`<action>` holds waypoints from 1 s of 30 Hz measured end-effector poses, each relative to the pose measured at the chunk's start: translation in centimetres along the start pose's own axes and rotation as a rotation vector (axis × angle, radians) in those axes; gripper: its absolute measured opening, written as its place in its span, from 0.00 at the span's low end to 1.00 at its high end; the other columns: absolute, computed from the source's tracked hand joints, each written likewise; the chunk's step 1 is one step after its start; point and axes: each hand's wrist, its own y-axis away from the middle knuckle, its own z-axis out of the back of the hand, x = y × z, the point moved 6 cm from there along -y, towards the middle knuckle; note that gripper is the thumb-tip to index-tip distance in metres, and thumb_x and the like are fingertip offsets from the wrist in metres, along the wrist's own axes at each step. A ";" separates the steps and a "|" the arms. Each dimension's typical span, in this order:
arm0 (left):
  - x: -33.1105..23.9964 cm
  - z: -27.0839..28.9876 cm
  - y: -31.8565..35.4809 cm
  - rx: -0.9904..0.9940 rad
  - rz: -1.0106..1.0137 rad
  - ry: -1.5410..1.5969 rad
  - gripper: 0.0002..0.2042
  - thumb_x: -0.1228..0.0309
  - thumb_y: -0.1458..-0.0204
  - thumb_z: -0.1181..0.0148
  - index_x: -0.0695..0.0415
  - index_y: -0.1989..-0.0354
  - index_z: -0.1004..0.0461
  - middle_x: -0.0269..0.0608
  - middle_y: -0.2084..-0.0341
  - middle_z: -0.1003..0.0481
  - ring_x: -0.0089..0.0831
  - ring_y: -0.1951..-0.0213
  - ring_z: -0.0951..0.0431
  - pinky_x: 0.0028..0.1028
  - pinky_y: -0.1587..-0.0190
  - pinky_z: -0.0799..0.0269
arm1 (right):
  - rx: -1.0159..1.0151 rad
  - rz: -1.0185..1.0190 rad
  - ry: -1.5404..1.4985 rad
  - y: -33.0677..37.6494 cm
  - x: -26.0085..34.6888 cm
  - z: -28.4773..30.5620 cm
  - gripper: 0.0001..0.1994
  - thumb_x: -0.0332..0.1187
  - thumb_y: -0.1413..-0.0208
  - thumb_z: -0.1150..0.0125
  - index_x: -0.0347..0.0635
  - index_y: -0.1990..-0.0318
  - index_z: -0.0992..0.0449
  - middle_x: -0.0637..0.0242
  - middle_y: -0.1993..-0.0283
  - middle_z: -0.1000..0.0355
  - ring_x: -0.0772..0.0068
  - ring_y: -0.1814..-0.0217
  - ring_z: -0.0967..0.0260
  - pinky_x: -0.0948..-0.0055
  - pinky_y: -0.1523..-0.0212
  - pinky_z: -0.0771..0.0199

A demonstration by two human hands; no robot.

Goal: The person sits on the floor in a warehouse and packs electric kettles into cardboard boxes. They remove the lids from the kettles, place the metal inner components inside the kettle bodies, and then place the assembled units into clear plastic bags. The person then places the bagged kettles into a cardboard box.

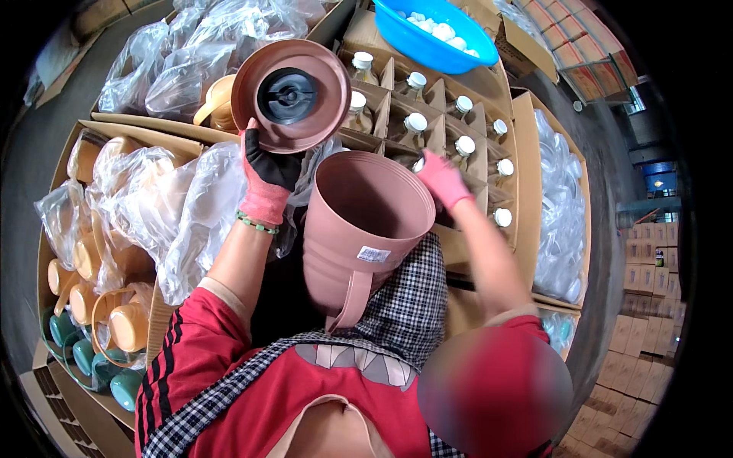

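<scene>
My left hand [269, 172], in a pink glove with a black palm, grips a round dusty-pink lid [334, 88] by its near edge. A black disc with a raised centre bar is set in the lid's middle. Between my forearms, on my lap, a matching pitcher [321, 248] stands tilted with its mouth uncovered, its handle toward me and a white label on its side. My right hand [445, 179], gloved in pink, is beyond the pitcher's right rim, beside a white-capped bottle [418, 164]. It is blurred, and its fingers are mostly hidden.
Ahead, a divided carton [521, 179] holds several white-capped bottles. A blue basin [427, 42] of white caps sits at its far end. To the left, a carton [53, 183] holds peach and teal pitchers in plastic bags. Another carton [584, 229] with bagged items stands at the right.
</scene>
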 end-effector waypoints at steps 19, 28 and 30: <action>5.5 -11.5 1.9 1.005 0.120 -0.206 0.20 0.55 0.49 0.63 0.59 0.56 0.44 0.50 0.51 0.41 0.52 0.52 0.40 0.49 0.50 0.44 | -0.619 0.101 -1.736 14.2 -5.1 13.1 0.20 0.44 0.49 0.48 0.39 0.54 0.35 0.73 0.80 0.38 0.85 0.81 0.44 0.89 0.83 0.46; 1.0 -7.2 -2.9 0.835 -0.018 -0.230 0.14 0.61 0.50 0.55 0.61 0.65 0.36 0.46 0.67 0.33 0.36 0.61 0.35 0.33 0.55 0.39 | -0.077 0.412 -1.632 8.6 0.6 2.7 0.26 0.45 0.52 0.46 0.38 0.50 0.39 0.68 0.62 0.33 0.79 0.61 0.37 0.80 0.58 0.37; 1.1 -6.9 -1.5 0.734 -0.003 -0.361 0.18 0.60 0.50 0.56 0.62 0.57 0.36 0.49 0.64 0.31 0.38 0.57 0.35 0.37 0.53 0.39 | -0.150 0.249 -1.457 8.3 0.4 2.0 0.35 0.64 0.52 0.65 0.38 0.55 0.34 0.71 0.72 0.33 0.79 0.69 0.37 0.82 0.65 0.37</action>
